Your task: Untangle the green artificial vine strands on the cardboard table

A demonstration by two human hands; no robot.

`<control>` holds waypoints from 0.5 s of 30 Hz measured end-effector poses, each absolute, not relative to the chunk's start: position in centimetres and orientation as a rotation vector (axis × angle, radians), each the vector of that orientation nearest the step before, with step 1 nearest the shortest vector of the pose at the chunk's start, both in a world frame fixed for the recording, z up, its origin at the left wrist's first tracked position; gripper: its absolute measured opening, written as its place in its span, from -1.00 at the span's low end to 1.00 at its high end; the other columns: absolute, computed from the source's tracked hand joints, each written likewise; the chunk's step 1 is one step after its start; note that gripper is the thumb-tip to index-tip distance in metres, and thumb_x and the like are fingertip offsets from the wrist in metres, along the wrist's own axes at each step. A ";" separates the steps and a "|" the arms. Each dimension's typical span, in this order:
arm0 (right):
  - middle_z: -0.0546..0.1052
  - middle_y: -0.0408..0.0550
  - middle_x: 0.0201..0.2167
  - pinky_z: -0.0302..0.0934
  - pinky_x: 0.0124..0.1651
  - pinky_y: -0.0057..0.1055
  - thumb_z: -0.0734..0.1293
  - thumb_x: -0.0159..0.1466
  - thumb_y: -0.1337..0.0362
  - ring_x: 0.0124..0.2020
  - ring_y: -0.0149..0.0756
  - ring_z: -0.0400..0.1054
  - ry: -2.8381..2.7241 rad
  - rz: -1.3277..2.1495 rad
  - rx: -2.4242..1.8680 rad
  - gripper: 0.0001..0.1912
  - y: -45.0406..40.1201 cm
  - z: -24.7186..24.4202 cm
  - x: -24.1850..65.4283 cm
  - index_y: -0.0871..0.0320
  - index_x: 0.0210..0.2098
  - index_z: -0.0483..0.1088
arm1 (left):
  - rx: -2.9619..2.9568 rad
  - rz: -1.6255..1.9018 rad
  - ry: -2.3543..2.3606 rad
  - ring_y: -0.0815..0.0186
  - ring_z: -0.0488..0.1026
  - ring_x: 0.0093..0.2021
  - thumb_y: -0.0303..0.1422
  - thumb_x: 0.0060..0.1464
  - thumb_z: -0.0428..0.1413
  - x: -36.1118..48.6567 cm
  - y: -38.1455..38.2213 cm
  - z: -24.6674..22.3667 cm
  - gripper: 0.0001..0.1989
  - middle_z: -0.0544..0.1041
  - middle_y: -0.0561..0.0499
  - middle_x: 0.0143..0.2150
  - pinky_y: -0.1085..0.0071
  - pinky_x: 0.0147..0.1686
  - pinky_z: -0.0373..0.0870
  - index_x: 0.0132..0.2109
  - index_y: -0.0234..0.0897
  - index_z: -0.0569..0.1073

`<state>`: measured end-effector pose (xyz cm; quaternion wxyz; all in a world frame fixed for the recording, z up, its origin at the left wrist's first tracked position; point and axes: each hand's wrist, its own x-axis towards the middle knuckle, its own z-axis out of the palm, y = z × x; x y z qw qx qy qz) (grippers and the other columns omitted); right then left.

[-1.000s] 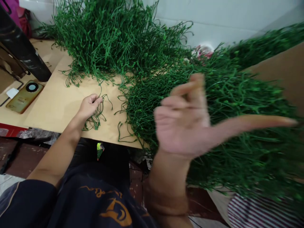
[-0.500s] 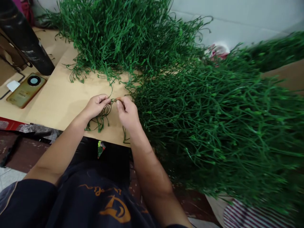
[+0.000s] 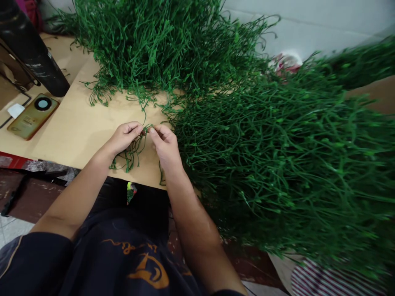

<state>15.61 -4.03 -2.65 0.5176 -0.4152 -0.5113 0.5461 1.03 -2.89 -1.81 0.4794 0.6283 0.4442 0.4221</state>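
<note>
Between my hands is a small bunch of thin green stems point(image 3: 132, 155), its strands hanging down toward the table edge. My left hand point(image 3: 126, 137) pinches the bunch near its top between thumb and fingers. My right hand point(image 3: 166, 146) is closed in a pinch at the right end of the same stems, its fingertips close beside the left ones. What exactly lies between the right fingertips is too small to make out fully. Behind my hands rises a large heap of green plastic-looking stems point(image 3: 148, 49). A second large heap point(image 3: 277, 164) lies right beside my right forearm.
The table top point(image 3: 77, 135) is covered with a tan sheet. At the left lie a phone point(image 3: 32, 117) and a black cylinder point(image 3: 37, 53). A pale wall point(image 3: 324, 24) stands behind. Striped cloth point(image 3: 327, 279) shows at the lower right.
My right fingertips have shifted slightly, and the stem ends between my hands now loop up a little. My left hand keeps its hold. The view has moved slightly.
</note>
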 end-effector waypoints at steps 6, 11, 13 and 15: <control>0.28 -0.24 -0.55 0.15 -0.36 -0.48 0.37 0.03 -0.04 -0.48 -0.51 0.16 -1.062 1.284 -0.975 -0.63 -3.8 -2.7 15.4 0.14 -0.38 0.36 | 1.452 1.013 1.051 0.49 0.02 -0.57 -0.01 -0.01 0.12 1.1 -2.7 -2.2 -0.54 0.09 0.16 -0.60 0.47 -0.56 -0.06 -0.55 -0.29 0.20; 0.26 -0.27 -0.57 0.16 -0.34 -0.50 0.42 -0.04 -0.01 -0.49 -0.54 0.16 -1.018 1.374 -0.945 -0.61 -3.6 -2.5 15.4 0.14 -0.42 0.32 | 1.413 0.974 1.015 0.50 0.11 -0.54 -0.08 -0.07 0.18 1.2 -2.8 -2.1 -0.62 0.19 0.14 -0.57 0.49 -0.52 0.03 -0.49 -0.33 0.33; 0.25 -0.28 -0.57 0.16 -0.33 -0.50 0.42 -0.03 0.00 -0.49 -0.55 0.15 -1.027 1.360 -0.925 -0.62 -3.7 -2.5 15.4 0.15 -0.44 0.29 | 1.397 0.978 1.019 0.50 0.15 -0.50 -0.11 -0.09 0.21 1.3 -3.0 -1.9 -0.65 0.24 0.13 -0.54 0.51 -0.48 0.08 -0.46 -0.35 0.38; 0.23 -0.28 -0.57 0.14 -0.35 -0.50 0.40 0.02 0.01 -0.50 -0.55 0.13 -1.081 1.304 -0.933 -0.64 -3.7 -2.5 15.5 0.15 -0.47 0.27 | 1.360 0.980 1.015 0.49 0.19 -0.48 -0.12 -0.11 0.22 1.3 -3.1 -1.8 -0.65 0.27 0.13 -0.53 0.51 -0.46 0.12 -0.45 -0.36 0.39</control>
